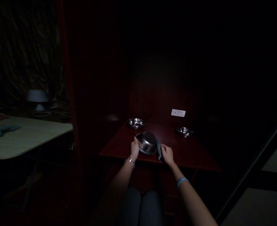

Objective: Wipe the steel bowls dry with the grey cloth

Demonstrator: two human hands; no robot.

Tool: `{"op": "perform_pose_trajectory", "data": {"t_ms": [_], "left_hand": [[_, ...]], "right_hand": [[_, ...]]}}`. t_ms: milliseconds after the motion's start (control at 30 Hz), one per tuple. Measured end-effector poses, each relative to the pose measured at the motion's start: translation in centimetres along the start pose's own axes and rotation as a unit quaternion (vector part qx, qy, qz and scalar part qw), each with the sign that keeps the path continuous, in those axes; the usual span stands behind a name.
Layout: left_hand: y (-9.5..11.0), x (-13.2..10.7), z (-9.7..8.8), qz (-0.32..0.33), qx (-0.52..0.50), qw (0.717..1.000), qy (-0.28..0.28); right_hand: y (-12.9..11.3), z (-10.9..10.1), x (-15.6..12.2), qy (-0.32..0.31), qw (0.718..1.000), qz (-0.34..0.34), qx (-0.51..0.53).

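A steel bowl (147, 142) is tilted up on its edge near the front of a dark red table (190, 153). My left hand (134, 148) grips the bowl's left rim. A grey cloth (159, 151) is pressed against the bowl's right side by my right hand (167, 154), whose fingers are closed on it. A beaded bracelet sits on my left wrist and a blue band on my right.
Two more steel bowls stand on the table, one at the back left (136, 123), one at the back right (185, 131). A white socket plate (178, 112) is on the dark wall behind. A pale table (30, 135) with a blue cloth (1, 131) and a lamp (38, 99) stands left.
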State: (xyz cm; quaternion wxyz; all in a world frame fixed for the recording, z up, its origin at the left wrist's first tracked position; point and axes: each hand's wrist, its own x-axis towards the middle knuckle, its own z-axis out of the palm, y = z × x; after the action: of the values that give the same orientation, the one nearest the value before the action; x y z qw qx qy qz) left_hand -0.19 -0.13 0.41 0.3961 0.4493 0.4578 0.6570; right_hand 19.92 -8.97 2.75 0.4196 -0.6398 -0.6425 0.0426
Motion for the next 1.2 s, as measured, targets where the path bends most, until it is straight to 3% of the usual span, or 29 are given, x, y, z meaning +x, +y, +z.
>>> {"op": "perform_pose_trajectory", "data": {"t_ms": [733,1200], "left_hand": [[1.4,-1.0,0.0,-0.014,-0.021,0.999,-0.034],[1.9,-1.3,0.2,-0.016,-0.034,0.998,-0.052]], "right_hand": [[-0.7,0.5,-1.5,0.013,0.99,-0.091,-0.109],[-4.7,1.7,-3.3,0.04,0.984,-0.105,-0.139]]}}
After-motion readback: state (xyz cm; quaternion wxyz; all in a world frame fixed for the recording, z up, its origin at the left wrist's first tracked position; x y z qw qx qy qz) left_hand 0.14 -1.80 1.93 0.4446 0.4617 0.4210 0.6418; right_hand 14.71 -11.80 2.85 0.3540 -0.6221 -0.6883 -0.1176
